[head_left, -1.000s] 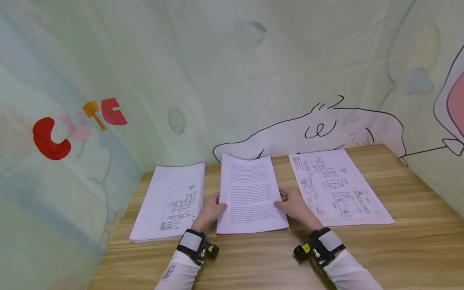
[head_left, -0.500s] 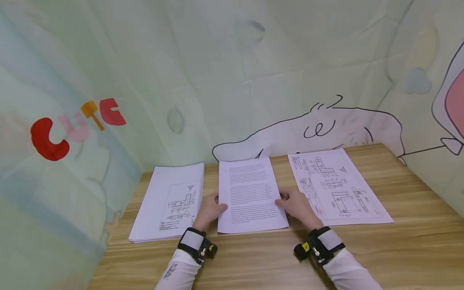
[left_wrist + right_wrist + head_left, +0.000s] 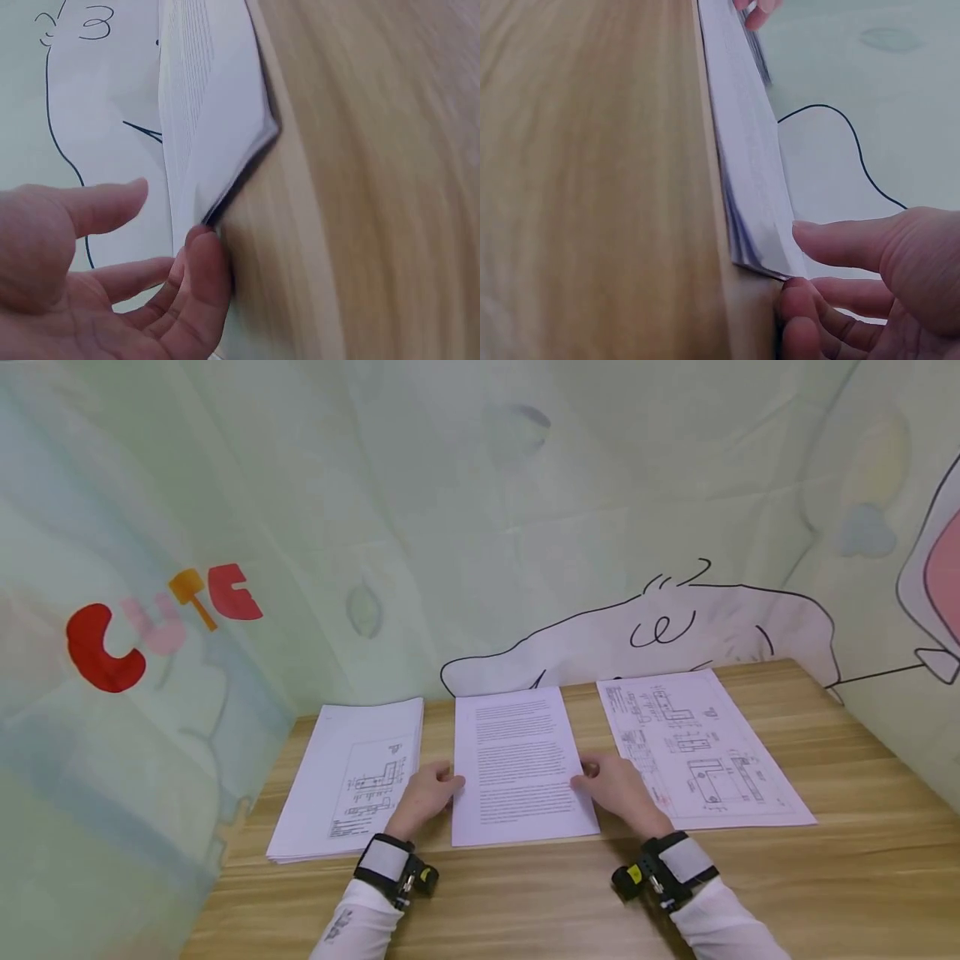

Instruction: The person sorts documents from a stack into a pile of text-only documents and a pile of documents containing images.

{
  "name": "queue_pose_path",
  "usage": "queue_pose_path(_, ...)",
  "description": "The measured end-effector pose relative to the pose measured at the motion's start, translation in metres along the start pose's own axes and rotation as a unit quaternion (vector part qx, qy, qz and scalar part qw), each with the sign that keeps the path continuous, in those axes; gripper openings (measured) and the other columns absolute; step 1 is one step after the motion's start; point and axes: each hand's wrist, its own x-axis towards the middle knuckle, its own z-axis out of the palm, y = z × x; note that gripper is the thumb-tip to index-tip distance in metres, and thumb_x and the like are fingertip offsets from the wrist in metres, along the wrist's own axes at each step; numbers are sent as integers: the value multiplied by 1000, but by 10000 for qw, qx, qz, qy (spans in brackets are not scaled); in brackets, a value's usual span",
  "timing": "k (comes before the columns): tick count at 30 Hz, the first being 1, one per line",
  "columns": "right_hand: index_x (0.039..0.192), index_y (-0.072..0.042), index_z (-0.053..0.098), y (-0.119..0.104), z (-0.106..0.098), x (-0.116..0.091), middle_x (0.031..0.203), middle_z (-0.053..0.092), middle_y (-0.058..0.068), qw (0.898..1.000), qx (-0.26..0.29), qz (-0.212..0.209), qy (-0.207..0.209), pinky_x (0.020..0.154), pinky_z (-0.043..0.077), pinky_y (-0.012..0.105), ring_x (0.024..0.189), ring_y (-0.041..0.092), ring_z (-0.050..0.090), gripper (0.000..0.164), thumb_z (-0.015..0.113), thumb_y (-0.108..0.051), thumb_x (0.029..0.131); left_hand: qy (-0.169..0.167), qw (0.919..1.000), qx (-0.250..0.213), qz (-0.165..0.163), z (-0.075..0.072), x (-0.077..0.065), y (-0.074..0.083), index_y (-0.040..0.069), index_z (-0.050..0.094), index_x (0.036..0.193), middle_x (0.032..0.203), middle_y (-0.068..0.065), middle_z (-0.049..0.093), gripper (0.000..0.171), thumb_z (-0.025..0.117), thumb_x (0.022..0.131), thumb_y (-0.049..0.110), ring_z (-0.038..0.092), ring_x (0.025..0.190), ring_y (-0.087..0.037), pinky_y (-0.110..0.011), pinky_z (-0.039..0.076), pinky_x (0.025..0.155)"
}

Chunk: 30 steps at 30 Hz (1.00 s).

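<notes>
Touches the paper pile (image 3: 521, 768) on the table (image 3: 525, 902) with left hand (image 3: 425, 792) at 9 o'clock, right hand (image 3: 617, 787) at 3, with thumbs wide from fingers, maybe to make edges neat.

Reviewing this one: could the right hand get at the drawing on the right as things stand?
Probably yes: the right hand is beside the drawing, with nothing visible lying on it. But its fingers are at the middle pages' edge.

wall: pale green printed sheet (image 3: 450, 527) | lettering: multicoloured "CUTE" (image 3: 168, 640) | table: wood-grain top (image 3: 517, 906)
</notes>
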Motion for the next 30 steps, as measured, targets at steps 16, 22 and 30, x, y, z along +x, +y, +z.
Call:
queue_pose_path(16, 129, -5, 56, -29, -12, -11, 107, 68, 17, 9987, 287, -386, 184, 62, 47, 25, 81, 19, 62, 43, 58, -26, 92, 300, 9935, 22, 1093, -53, -21, -10, 9, 54, 132, 102, -12, 67, 41, 55, 94, 26, 65, 80, -25, -27, 53, 64)
queue_pose_path(22, 141, -13, 42, -51, 5, -17, 126, 61, 16, 9921, 985, -772, 18, 81, 55, 36, 105, 28, 62, 57, 60, -32, 91, 864, 9905, 216, 1052, -80, -26, -20, 12, 56, 130, 107, -12, 66, 37, 53, 96, 27, 65, 89, -28, -22, 51, 67)
queue_pose_path(30, 145, -17, 36, -76, 38, -21, 141, 49, 17, 9769, 1777, -1142, -324, 92, 52, 45, 123, 32, 54, 67, 65, -33, 88, 1402, 9824, 998, 729, -110, -25, -44, 7, 54, 131, 129, -18, 57, 40, 48, 97, 27, 57, 114, -32, -44, 49, 91)
